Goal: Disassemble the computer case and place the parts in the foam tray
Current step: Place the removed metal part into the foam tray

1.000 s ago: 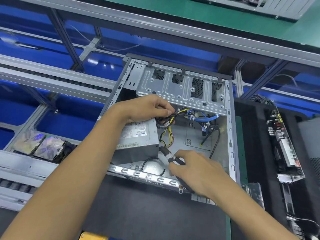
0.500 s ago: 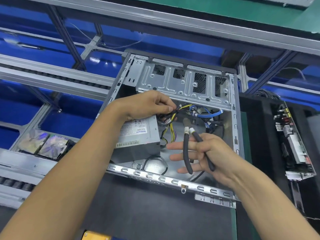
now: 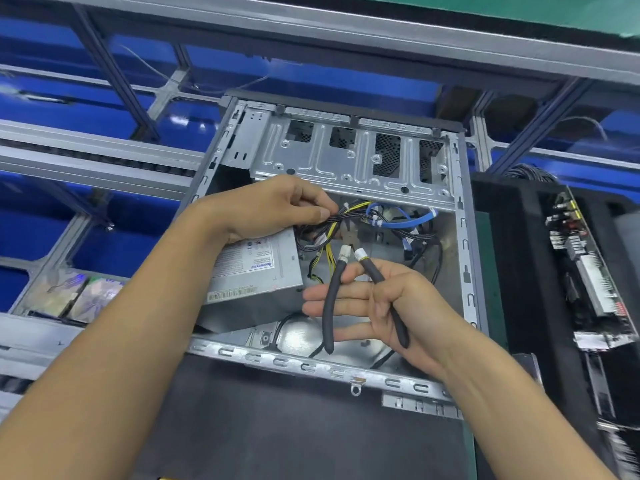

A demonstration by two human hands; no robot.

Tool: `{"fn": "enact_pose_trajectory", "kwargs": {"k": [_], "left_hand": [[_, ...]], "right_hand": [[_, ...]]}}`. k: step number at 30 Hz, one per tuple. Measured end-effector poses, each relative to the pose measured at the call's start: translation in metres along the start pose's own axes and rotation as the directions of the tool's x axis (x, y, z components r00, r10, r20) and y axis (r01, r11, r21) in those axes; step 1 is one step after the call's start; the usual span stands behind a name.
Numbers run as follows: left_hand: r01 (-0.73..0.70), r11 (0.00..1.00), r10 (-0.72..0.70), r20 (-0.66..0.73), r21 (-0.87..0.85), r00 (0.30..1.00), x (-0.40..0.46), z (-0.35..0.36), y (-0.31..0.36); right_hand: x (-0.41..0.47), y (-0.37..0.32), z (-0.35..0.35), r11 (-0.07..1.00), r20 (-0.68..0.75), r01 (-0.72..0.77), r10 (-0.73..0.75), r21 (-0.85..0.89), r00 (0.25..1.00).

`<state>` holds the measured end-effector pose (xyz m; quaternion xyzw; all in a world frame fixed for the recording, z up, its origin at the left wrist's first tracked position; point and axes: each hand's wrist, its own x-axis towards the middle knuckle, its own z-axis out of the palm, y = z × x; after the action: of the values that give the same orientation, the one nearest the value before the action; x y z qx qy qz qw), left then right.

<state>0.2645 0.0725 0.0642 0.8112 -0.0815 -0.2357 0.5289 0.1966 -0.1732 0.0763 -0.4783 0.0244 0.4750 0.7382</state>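
Near edge: dark mat on the tabletop (image 3: 277, 427); a sliver of something yellow at the bottom edge, cut off, can't identify.

Both forearms enter from below. Right hand (image 3: 391, 306) held palm up over the open computer case (image 3: 464, 237), fingers mostly straight; thumb-side grip loosely pinches a pair of cutters (image 3: 346, 271) with black sleeved handles. One handle lies across the fingers, the other runs down the palm. Handles spread apart. The tool's head points into the wiring and is hard to make out against it.

Left hand (image 3: 270, 209) further in, fingers curled, thumb and fingertips pinching a cable bundle (image 3: 332, 220) of black and yellow wires. Hand covers part of the power supply (image 3: 256, 271), a grey box with label, sitting in the case's left side.

Behind the bundle: blue cables (image 3: 401, 216), partly tucked under the drive cage (image 3: 346, 157).

Right of the case: black foam tray (image 3: 512, 258) holding a circuit board (image 3: 588, 268), blurred and cut off by the frame edge.

Far: blue bins and grey rail framing (image 3: 104, 154); left, shiny wrapped items (image 3: 69, 296), contents unclear.
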Motion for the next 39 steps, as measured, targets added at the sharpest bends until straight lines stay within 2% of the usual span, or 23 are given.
{"fn": "enact_pose_trajectory", "kwargs": {"k": [14,21,28,39], "left_hand": [[0.003,1.0,-0.004,0.007,0.024,1.0,-0.0011,0.0,0.0037],[0.004,1.0,-0.004,0.011,0.02,1.0,-0.0019,-0.0001,0.0034],[0.0,1.0,-0.001,0.031,0.009,1.0,-0.0007,-0.0012,0.0023],[0.004,1.0,-0.004,0.033,0.001,0.999,0.0009,-0.002,-0.0012]], "right_hand": [[0.0051,-0.0003,-0.0032,0.999,0.04,-0.034,0.035,-0.006,0.999],[0.0045,-0.0012,-0.0015,0.999,-0.002,-0.031,0.031,-0.006,1.0],[0.0043,0.0027,-0.0019,0.997,-0.057,-0.005,0.001,-0.082,0.998],[0.0083,0.0003,-0.0052,0.994,-0.086,-0.047,0.038,-0.103,0.996]]}}
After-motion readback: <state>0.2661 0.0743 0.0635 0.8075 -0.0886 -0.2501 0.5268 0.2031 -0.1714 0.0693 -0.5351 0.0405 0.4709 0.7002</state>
